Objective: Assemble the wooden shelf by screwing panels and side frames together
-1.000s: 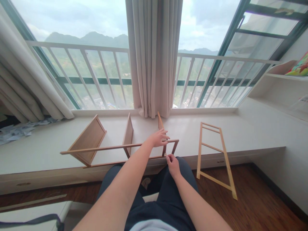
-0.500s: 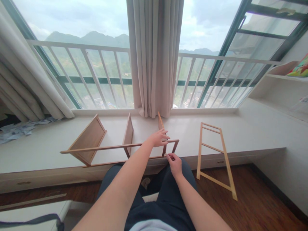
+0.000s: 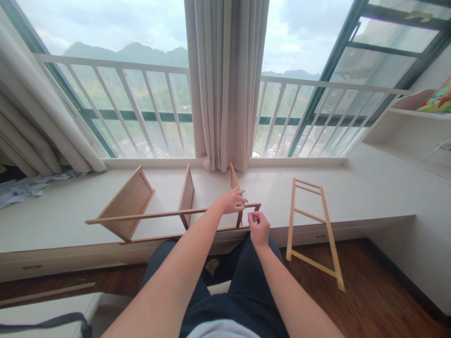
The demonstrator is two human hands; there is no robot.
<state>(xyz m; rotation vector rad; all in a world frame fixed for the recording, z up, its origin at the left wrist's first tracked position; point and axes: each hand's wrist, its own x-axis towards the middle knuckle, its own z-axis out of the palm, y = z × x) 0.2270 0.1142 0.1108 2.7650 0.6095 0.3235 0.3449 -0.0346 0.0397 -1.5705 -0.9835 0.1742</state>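
On the window ledge (image 3: 63, 220) at 12 o'clock, left hand (image 3: 230, 201) grips the wooden rack (image 3: 134, 206); right hand (image 3: 259, 227) pinches something small, unidentifiable, just beside it.

half-built wooden shelf frame (image 3: 155, 216) on ledge

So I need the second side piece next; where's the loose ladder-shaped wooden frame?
In the head view, the ladder-shaped frame leans against the window ledge, right of the right hand and the half-built shelf.
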